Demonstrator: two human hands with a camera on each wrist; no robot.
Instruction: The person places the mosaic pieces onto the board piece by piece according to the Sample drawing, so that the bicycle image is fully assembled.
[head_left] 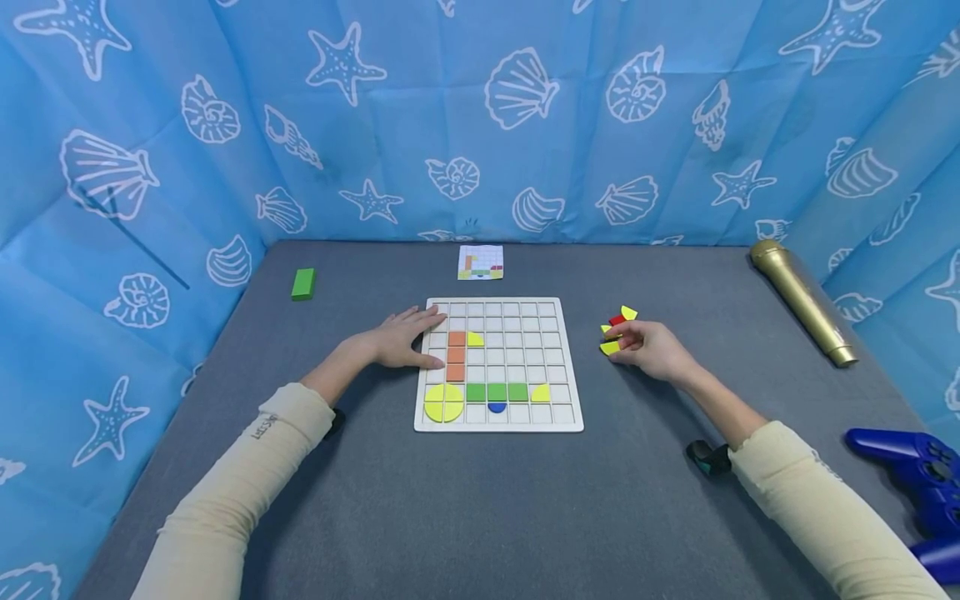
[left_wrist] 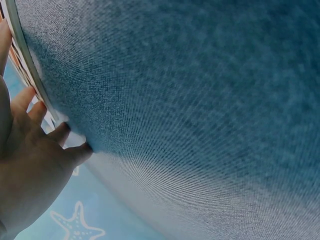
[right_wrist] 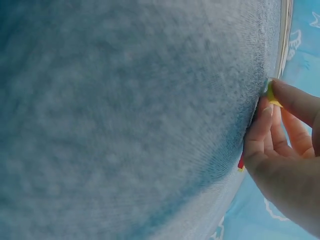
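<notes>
A white grid board (head_left: 517, 423) lies on the table, bearing orange squares (head_left: 456, 356), green squares (head_left: 497, 392), yellow quarter-circle tiles and a blue half-round tile (head_left: 497, 407). On the board's left edge rests my left hand (head_left: 397, 337), its fingers spread and fairly straight. To the right of the board, my right hand (head_left: 651, 348) pinches a yellow quarter-circle tile (right_wrist: 272, 95) between thumb and forefinger, close to the tabletop. Beside those fingertips lie a red tile (head_left: 617, 319) and another yellow tile (head_left: 629, 312); one more yellow piece is partly hidden by the fingers.
Behind the board lies a small pattern card (head_left: 481, 262). A green block (head_left: 303, 284) sits at the back left. On the right are a gold microphone (head_left: 802, 304) and a blue game controller (head_left: 926, 475). A blue shell-print curtain (head_left: 465, 100) surrounds the table.
</notes>
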